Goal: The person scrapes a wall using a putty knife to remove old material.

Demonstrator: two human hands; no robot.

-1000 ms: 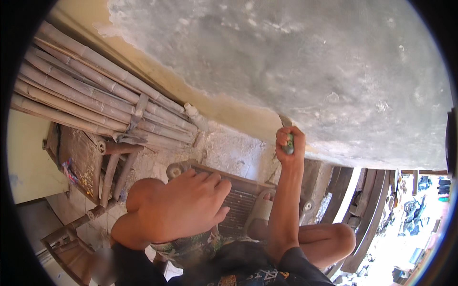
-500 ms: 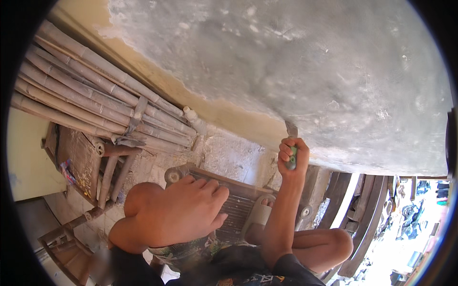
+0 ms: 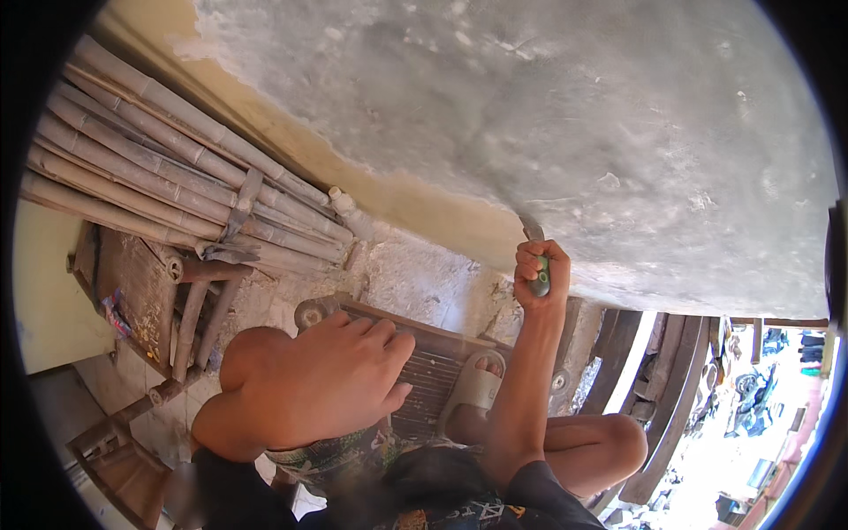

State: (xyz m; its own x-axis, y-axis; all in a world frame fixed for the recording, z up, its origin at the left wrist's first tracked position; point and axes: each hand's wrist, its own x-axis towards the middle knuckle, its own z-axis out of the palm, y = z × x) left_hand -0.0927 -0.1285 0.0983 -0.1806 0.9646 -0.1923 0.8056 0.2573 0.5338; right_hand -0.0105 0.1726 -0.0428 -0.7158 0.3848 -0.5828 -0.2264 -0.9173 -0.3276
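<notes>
My right hand (image 3: 555, 265) is wrapped round the green handle of a scraper (image 3: 532, 228). The scraper's metal blade meets the lower edge of the grey, patchy coating on the wall (image 3: 574, 132), where it borders a yellowish strip. Farther left, my left hand (image 3: 340, 380) hovers in front of my bent knee, back of the hand up. Its fingers are loosely bent with the thumb apart, and I see nothing in it. Below both hands lies a slatted bamboo bench (image 3: 433, 362), and my foot in a beige sandal (image 3: 471, 397) rests on it.
A tied bundle of bamboo poles (image 3: 168, 168) leans along the wall at the left. Under it stands worn bamboo furniture (image 3: 132, 300). Dark wooden beams (image 3: 676, 375) are stacked at the right, beside a bright area with scattered objects. Pale debris (image 3: 411, 278) covers the floor by the wall.
The scraper blade has shifted slightly up and left along the coating's edge, with my right hand moving along. My left hand appears a little farther left. More of the sandal shows.
</notes>
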